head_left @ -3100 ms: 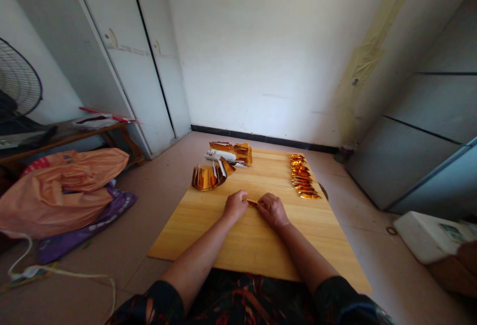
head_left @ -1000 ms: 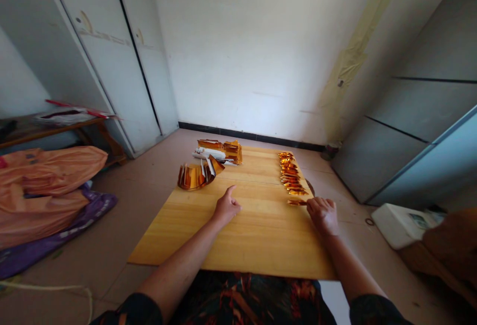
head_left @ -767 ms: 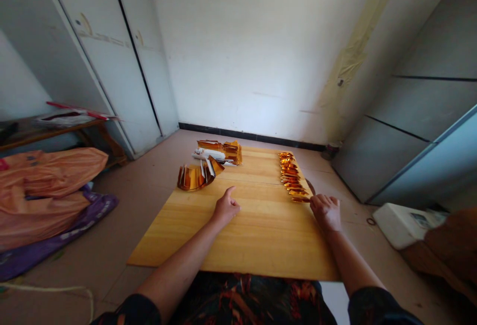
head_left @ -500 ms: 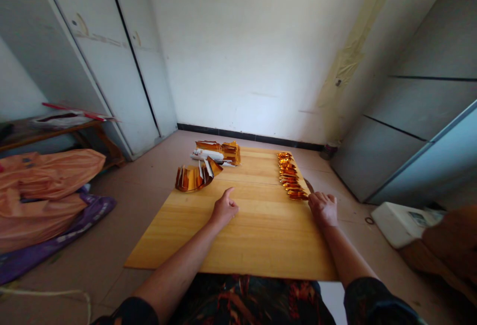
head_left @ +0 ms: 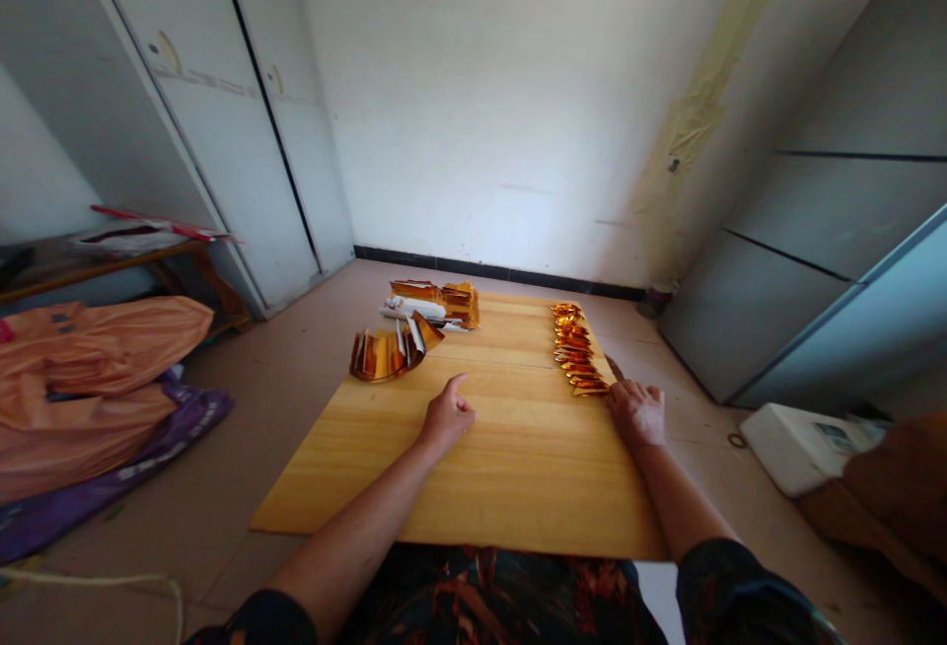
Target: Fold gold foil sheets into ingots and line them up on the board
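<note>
On the wooden board (head_left: pixel 510 472), my left hand (head_left: pixel 446 413) rests near the middle, its thumb stretched out and its other fingers loosely curled, holding nothing I can see. My right hand (head_left: pixel 637 411) is at the board's right edge, fingers closed at the near end of a row of folded gold foil papers (head_left: pixel 577 354). Its fingertips meet the end of the nearest folded paper; the grip itself is partly hidden. A curved stack of gold foil sheets (head_left: pixel 385 354) stands on the board's left side, beyond my left hand.
Behind the curved stack lie more gold foil sheets (head_left: pixel 463 305) and a white roll (head_left: pixel 414 310). A grey cabinet (head_left: pixel 806 250) stands at right, near a white box (head_left: pixel 803 443). Orange cloth (head_left: pixel 110 349) and a purple bag (head_left: pixel 163 438) are on the left.
My right hand has shifted slightly left, closer to the row of folded papers. My left hand stays in place on the board.
</note>
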